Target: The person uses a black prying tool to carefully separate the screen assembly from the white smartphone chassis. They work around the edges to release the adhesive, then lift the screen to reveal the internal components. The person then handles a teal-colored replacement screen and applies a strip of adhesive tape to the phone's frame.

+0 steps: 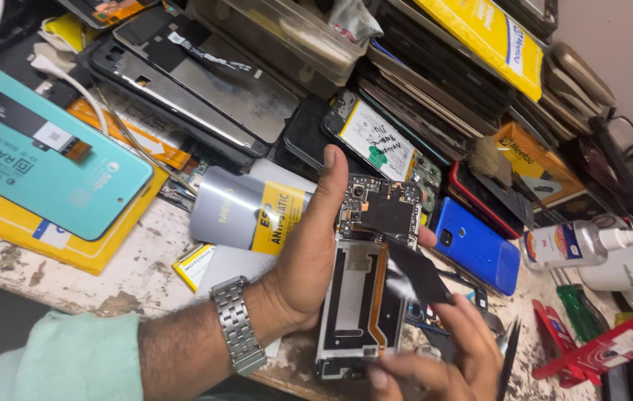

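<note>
Two Hands on an Opened Phone

Several parts are cut off at the far left: a teal phone back panel (41, 160) runs past the frame edge, lying on a yellow box (71, 249) on the worn white workbench (134, 278). Next to it rests a grey pouch with a yellow label (246, 212). The left hand (309, 252), a metal wristwatch (238, 324) on its wrist, grasps an opened phone (365, 286) upright near the bench's front edge, thumb raised along its side, circuit board exposed at the top. Fingers behind the phone are hidden. The right hand (443, 356), partly cut off at the bottom, pinches a black strip (417, 271) lifting from the phone; a dark tool beside it is hard to make out. Behind, a clear plastic tray (287, 33) holds contents too blurred to tell. Rightward lie a blue phone (480, 249), a white bottle (576, 243) and red-handled tools (554, 341).
</note>
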